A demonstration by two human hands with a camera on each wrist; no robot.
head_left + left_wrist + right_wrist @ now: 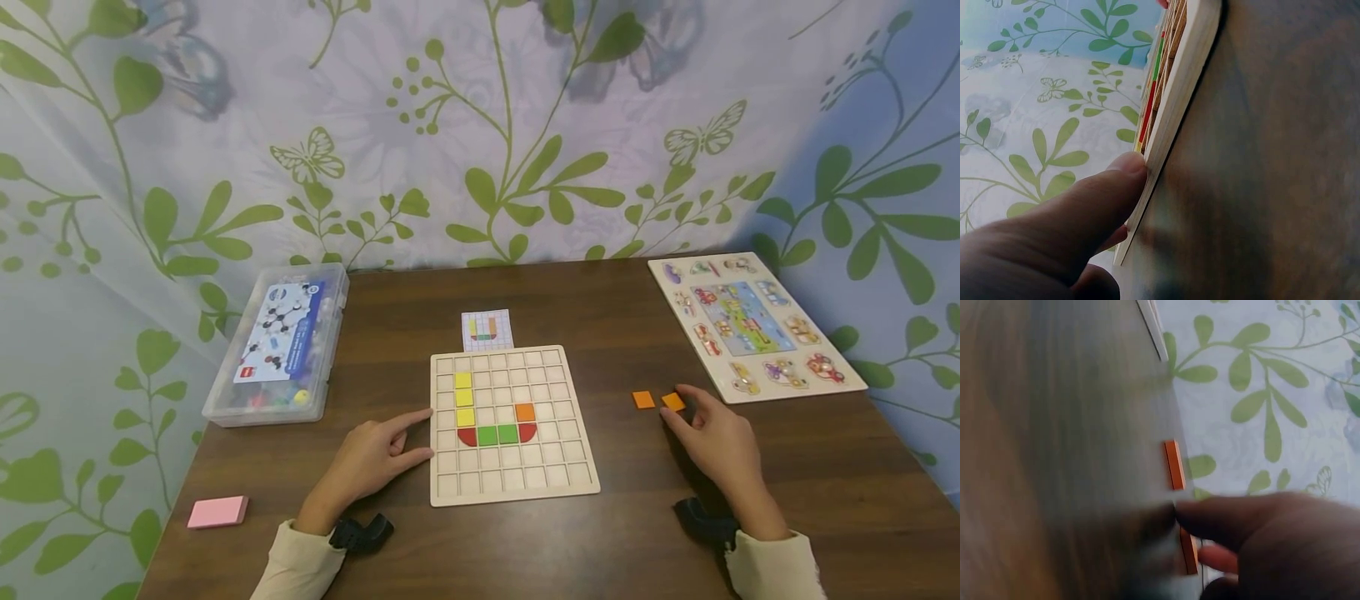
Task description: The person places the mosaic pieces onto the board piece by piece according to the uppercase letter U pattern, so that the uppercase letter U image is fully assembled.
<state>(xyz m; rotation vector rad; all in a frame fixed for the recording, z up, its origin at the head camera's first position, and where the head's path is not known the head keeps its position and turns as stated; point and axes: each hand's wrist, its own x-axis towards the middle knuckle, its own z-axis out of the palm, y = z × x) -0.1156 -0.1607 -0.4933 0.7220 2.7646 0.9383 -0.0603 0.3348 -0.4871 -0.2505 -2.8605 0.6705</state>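
My left hand (367,457) is beside the wooden grid board (517,492), its extended forefinger and thumb touching the board's left edge. In the left wrist view, the thumb (1094,194) rests against that edge. On the board, yellow square tiles (464,398) form a column, with a red curved tile (468,437), green tiles (487,435), another red curved tile (527,432) and an orange tile (525,412). To the right, my right hand (720,442) pinches an orange square tile (673,402) at table level between thumb and forefinger. A second orange tile (643,400) lies just left of it.
A small pattern card (487,330) lies behind the board. At the left are a clear plastic box (281,342) with a molecule picture and a pink block (217,512). A wooden picture puzzle (750,325) lies at the back right. A leaf-print curtain (525,125) hangs behind the table.
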